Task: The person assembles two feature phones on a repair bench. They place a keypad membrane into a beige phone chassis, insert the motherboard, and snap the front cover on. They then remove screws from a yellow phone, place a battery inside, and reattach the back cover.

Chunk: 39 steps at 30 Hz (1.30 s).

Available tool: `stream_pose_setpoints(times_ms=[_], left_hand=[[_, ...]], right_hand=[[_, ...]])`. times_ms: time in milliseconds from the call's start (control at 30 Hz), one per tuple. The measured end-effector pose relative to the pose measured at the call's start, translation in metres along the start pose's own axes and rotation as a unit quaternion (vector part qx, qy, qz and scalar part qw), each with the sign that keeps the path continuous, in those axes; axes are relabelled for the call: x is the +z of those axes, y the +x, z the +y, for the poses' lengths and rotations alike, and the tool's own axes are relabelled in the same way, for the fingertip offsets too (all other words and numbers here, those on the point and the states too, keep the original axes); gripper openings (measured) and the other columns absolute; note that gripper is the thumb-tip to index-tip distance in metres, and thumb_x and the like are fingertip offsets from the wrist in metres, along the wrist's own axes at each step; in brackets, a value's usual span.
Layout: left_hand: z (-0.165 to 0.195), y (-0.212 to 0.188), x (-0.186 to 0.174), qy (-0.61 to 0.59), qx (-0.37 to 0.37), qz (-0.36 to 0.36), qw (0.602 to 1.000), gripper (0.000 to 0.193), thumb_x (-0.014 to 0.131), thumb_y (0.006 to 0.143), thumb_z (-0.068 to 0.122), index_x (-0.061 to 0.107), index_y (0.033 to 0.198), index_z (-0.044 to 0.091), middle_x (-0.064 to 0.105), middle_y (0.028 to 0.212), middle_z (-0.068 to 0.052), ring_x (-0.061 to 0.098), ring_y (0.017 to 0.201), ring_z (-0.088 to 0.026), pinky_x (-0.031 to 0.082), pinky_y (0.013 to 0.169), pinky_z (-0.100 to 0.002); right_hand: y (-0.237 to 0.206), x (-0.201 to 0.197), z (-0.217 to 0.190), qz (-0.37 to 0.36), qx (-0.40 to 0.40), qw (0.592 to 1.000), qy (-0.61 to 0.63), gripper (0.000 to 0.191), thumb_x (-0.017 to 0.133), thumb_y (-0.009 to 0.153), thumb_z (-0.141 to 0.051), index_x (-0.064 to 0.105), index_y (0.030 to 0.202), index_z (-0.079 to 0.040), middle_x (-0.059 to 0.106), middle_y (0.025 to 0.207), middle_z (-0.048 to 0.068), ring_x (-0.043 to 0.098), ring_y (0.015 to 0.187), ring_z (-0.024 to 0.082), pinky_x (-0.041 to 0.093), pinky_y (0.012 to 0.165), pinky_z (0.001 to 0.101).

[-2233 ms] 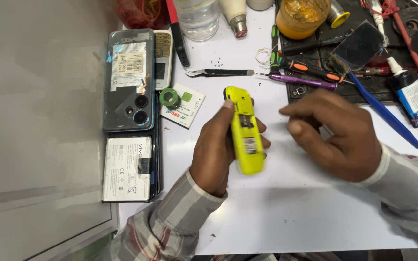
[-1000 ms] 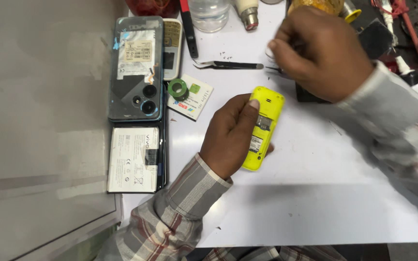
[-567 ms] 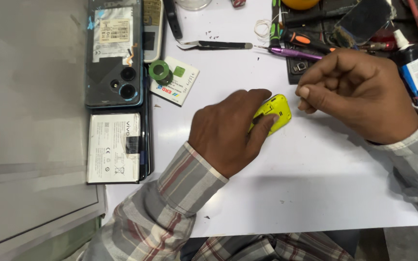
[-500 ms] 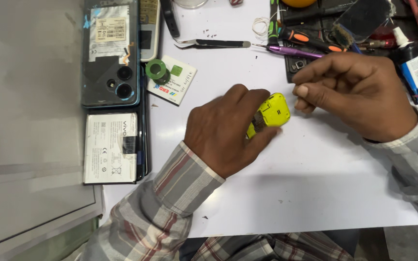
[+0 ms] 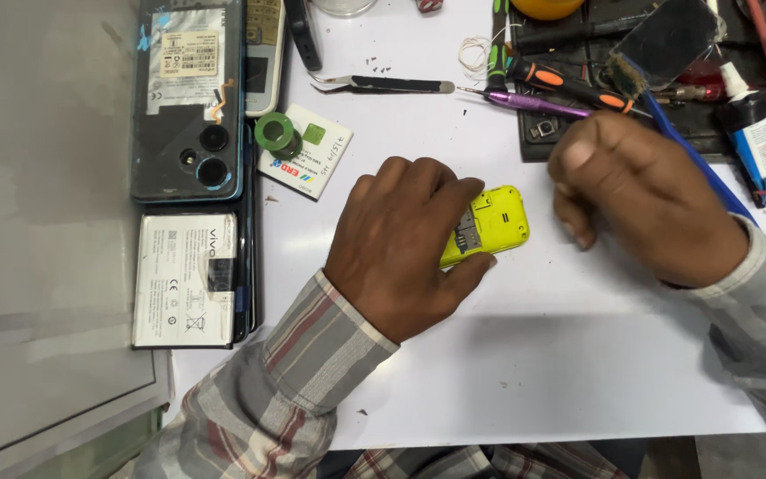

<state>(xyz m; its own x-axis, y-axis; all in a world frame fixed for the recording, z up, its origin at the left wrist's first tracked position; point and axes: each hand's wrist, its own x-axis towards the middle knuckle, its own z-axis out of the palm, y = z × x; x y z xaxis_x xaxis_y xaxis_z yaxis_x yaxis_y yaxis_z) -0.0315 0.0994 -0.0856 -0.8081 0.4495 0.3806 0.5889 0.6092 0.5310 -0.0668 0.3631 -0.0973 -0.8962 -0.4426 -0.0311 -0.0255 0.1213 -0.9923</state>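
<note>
Nearest the camera, two plaid shirt sleeves reach onto the white worktop (image 5: pixel 507 372). The left hand (image 5: pixel 405 244) lies palm down over a small yellow phone (image 5: pixel 489 226), fingers (image 5: pixel 427 191) curled across its top and thumb pressed against its near edge, so the phone is pinned and gripped against the worktop. Only the phone's right end shows, back side up, with its open compartment and metal card slot visible; the rest is hidden under the hand. The phone sits near the middle of the worktop.

Just right of the phone, the right hand (image 5: pixel 644 204) hovers with its fingers (image 5: pixel 574 226) bent inward into a loose fist, fingertips close to the phone's end but apart from it. Whether anything small is pinched inside them cannot be told.

To the left, a white battery (image 5: pixel 183 279) lies flat, and beyond it a dark smartphone (image 5: pixel 188 98) rests back up with its camera lenses showing. Between that and the left hand sits a green tape roll (image 5: pixel 275 133) on a small white card (image 5: pixel 308 151).

Farther off, metal tweezers (image 5: pixel 383 84) lie across the worktop, with a purple screwdriver (image 5: pixel 529 100) and an orange-handled screwdriver (image 5: pixel 569 84) beside them. A blue-handled brush (image 5: pixel 689 155) slants behind the right hand, and a small bottle (image 5: pixel 760 129) stands at the far right.
</note>
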Motion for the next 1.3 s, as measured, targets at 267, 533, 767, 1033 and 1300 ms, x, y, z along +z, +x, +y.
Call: stream_pose_setpoints(times_ms=[267, 533, 767, 1033, 1300], left_hand=[[0.011, 0.003, 0.003, -0.27, -0.115, 0.072, 0.953, 0.02, 0.075, 0.093, 0.015, 0.074, 0.11, 0.006, 0.067, 0.094, -0.002, 0.062, 0.08, -0.008, 0.052, 0.07, -0.023], [0.007, 0.007, 0.011, -0.471, -0.229, 0.019, 0.852, 0.021, 0.069, 0.094, 0.012, 0.076, 0.107, -0.003, 0.069, 0.08, 0.004, 0.045, 0.061, 0.004, 0.037, 0.051, -0.016], [0.005, 0.004, 0.015, -0.48, -0.228, 0.006, 0.847, 0.017, 0.073, 0.093, 0.013, 0.074, 0.096, -0.004, 0.064, 0.074, 0.004, 0.043, 0.058, 0.003, 0.033, 0.048, -0.016], [-0.002, -0.001, 0.015, -0.591, -0.192, -0.056, 0.782, 0.018, 0.068, 0.102, 0.012, 0.069, 0.101, -0.006, 0.061, 0.082, 0.003, 0.048, 0.07, 0.0, 0.039, 0.057, -0.017], [0.002, 0.003, 0.013, -0.598, -0.197, -0.012, 0.776, 0.021, 0.065, 0.101, 0.012, 0.067, 0.108, -0.008, 0.07, 0.093, -0.004, 0.062, 0.08, -0.002, 0.052, 0.07, -0.019]], right_hand=[[-0.004, 0.025, -0.017, 0.056, -0.152, 0.956, -0.244, 0.013, 0.069, 0.098, -0.008, 0.069, 0.108, 0.001, 0.068, 0.104, 0.007, 0.064, 0.083, 0.009, 0.052, 0.067, 0.0225], [-0.005, 0.037, -0.027, 0.084, -0.216, 0.916, -0.327, 0.015, 0.077, 0.093, -0.006, 0.074, 0.107, -0.001, 0.071, 0.103, 0.01, 0.07, 0.081, 0.011, 0.054, 0.066, 0.0223], [-0.007, 0.036, -0.027, 0.05, -0.237, 0.915, -0.322, 0.017, 0.078, 0.09, -0.007, 0.072, 0.106, -0.003, 0.07, 0.103, 0.01, 0.072, 0.086, 0.013, 0.056, 0.069, 0.0242], [-0.012, 0.037, -0.031, 0.046, -0.225, 0.911, -0.344, 0.021, 0.085, 0.082, -0.012, 0.074, 0.098, -0.004, 0.073, 0.098, 0.011, 0.073, 0.08, 0.014, 0.053, 0.064, 0.0254], [-0.013, 0.04, -0.032, 0.083, -0.245, 0.915, -0.31, 0.019, 0.078, 0.086, -0.003, 0.071, 0.103, 0.001, 0.071, 0.102, 0.013, 0.072, 0.088, 0.016, 0.057, 0.07, 0.0254]])
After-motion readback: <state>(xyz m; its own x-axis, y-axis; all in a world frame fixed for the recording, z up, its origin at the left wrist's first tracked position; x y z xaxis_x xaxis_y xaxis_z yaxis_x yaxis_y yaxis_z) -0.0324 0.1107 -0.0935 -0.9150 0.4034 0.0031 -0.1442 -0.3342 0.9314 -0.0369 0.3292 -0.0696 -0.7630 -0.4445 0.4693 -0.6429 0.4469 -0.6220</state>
